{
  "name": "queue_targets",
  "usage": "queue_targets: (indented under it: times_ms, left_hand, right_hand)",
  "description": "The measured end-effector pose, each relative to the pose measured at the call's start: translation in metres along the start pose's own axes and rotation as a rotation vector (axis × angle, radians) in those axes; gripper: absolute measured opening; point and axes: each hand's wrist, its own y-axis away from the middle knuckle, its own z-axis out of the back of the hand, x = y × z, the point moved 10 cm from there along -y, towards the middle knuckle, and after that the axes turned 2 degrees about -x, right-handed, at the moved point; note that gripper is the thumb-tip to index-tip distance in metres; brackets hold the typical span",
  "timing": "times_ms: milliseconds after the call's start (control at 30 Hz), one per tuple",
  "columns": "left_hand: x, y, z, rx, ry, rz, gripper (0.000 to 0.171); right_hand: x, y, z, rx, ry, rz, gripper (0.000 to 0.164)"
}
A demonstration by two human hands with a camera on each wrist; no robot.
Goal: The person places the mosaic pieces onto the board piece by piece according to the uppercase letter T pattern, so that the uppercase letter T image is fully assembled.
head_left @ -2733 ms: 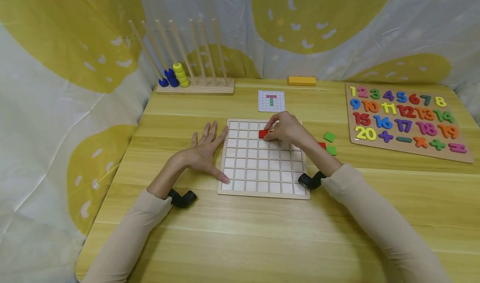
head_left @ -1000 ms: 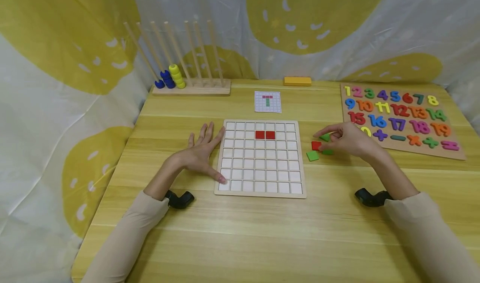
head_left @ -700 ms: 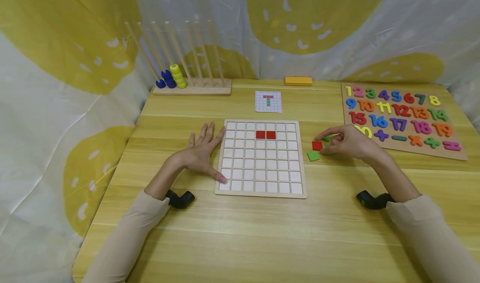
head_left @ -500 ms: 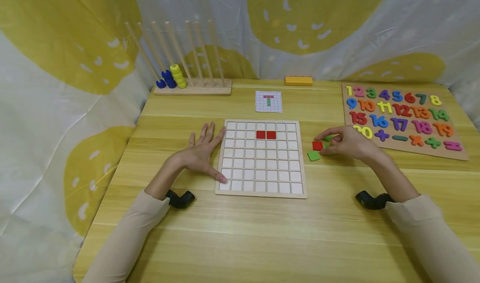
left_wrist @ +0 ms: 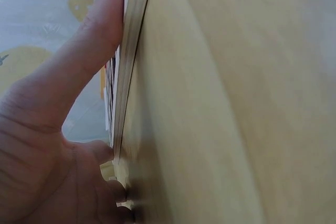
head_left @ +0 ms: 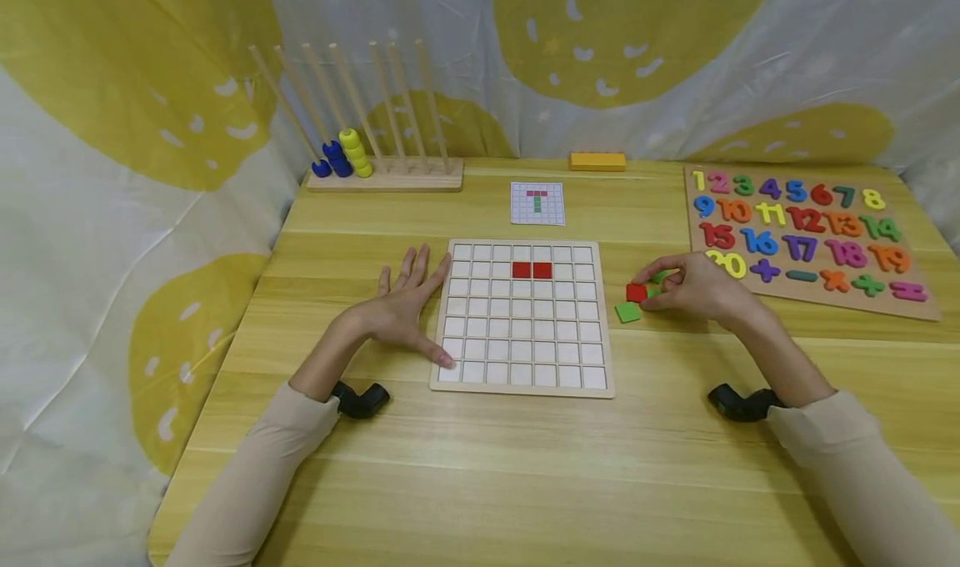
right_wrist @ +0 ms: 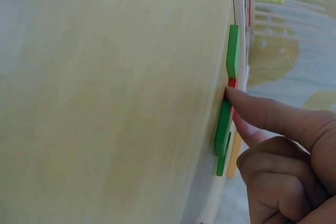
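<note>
A wooden grid board (head_left: 525,329) with pale square cells lies in front of the person. Two red square tiles (head_left: 532,270) sit side by side in its second row from the top. My left hand (head_left: 397,310) has its fingers spread along the board's left edge, thumb on the lower-left corner. Right of the board, my right hand (head_left: 693,286) pinches a loose red tile (head_left: 636,293) between thumb and index finger. Green tiles lie about it: one green tile (head_left: 627,312) at the front, others partly hidden by the fingers. In the right wrist view, a green tile (right_wrist: 222,128) stands beside the thumb.
Behind the board lies a pattern card (head_left: 537,204) showing a red and green T. A peg abacus (head_left: 386,175) with blue and yellow beads stands back left. A yellow block (head_left: 597,162) lies by the curtain. The number puzzle board (head_left: 810,233) occupies the right.
My right hand has moved from the board to the loose tiles, leaving a second red tile in the grid. It now pinches another red tile, slightly shifted. The left hand stays on the board.
</note>
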Motion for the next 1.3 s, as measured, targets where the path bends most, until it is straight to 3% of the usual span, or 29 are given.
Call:
queue_targets:
  times_ms: [433, 800, 1067, 1300]
  left_hand:
    - [0.001, -0.001, 0.000, 0.000, -0.003, -0.003, 0.153]
    - [0.001, -0.001, -0.001, 0.000, -0.005, 0.000, 0.153]
    - [0.002, -0.001, 0.000, -0.002, -0.016, 0.003, 0.152]
    - [0.001, -0.001, 0.000, -0.004, -0.020, 0.003, 0.152]
  right_hand:
    - [0.008, 0.002, 0.000, -0.001, 0.039, 0.072, 0.029]
    - [0.012, 0.000, 0.007, -0.024, 0.053, 0.092, 0.032]
    - [0.042, -0.012, 0.004, -0.051, 0.015, 0.137, 0.032]
    - [0.079, -0.028, -0.013, -0.040, -0.007, 0.167, 0.032]
